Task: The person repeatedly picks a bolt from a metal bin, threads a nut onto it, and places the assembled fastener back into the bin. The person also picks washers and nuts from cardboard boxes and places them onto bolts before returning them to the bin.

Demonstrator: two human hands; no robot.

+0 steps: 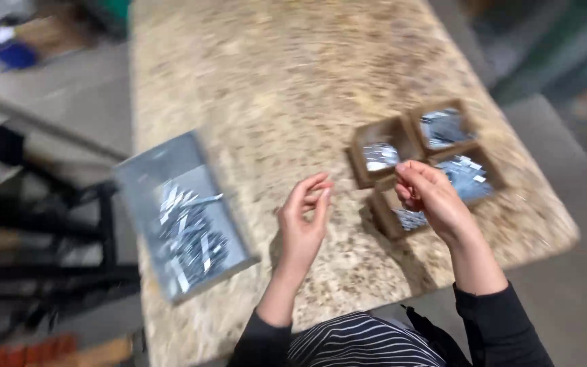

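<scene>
**Sorting small metal strips over a speckled stone table**

Hovering above the speckled stone table (293,81), both hands sit close together near the table's near edge. The left hand (304,221) is raised with its palm turned inward; its fingers (312,185) are curled loosely toward the thumb, half closed, and motion blur keeps me from telling whether anything lies between the fingertips. It touches neither the table nor the boxes.

The right hand (433,200) is held over the cluster of four small brown boxes (421,160), just above the nearest one. Its fingers (412,178) are bunched together against the thumb in a pinch, nearly closed; whether a piece is caught in that pinch cannot be made out.

The four boxes stand touching one another in a rough diamond on the right part of the table, each open at the top and each holding pale, shiny metal pieces. Well apart from them, on the left side of the table, lies a flat grey tray (151,166) with its long axis running from the far left toward the near right, one corner reaching the table's left edge. A heap of thin metal strips (188,234) lies in it, mostly aligned along the tray's length, though several lie crosswise.

Dark sleeves (497,319) cover both forearms, above a striped garment (365,343) at the bottom edge.
</scene>
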